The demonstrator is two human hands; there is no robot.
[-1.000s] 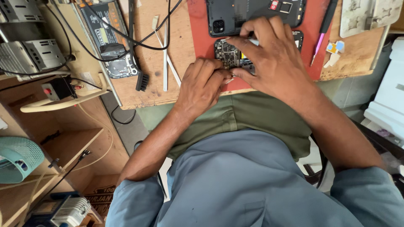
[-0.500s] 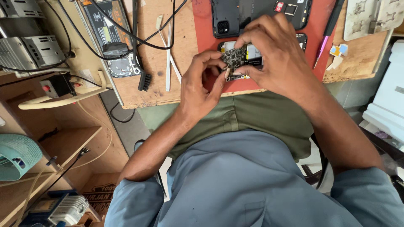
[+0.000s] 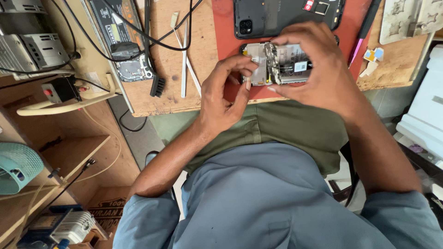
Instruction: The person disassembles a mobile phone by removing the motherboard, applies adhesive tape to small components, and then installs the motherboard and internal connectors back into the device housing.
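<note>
My right hand [image 3: 318, 69] grips a small phone circuit board [image 3: 272, 62], turned on edge above an opened phone body [image 3: 288, 67] that lies on the red mat [image 3: 224, 37]. My left hand [image 3: 224, 99] is at the board's left side, thumb and forefinger pinched close to it. Whether the left fingertips hold a small part I cannot tell. A black phone back cover [image 3: 277, 16] lies on the mat just beyond my hands.
On the wooden bench [image 3: 161, 101] lie white tweezers [image 3: 184, 60], a black brush [image 3: 154, 78], another opened phone [image 3: 122, 41] and black cables. A pink-tipped pen [image 3: 362, 37] and small coloured scraps lie right. A teal fan [image 3: 18, 166] and shelves stand left.
The circuit board has been lifted and turned on edge by my right hand, showing the opened phone body beneath. My left hand has drawn slightly back to the board's left side.
</note>
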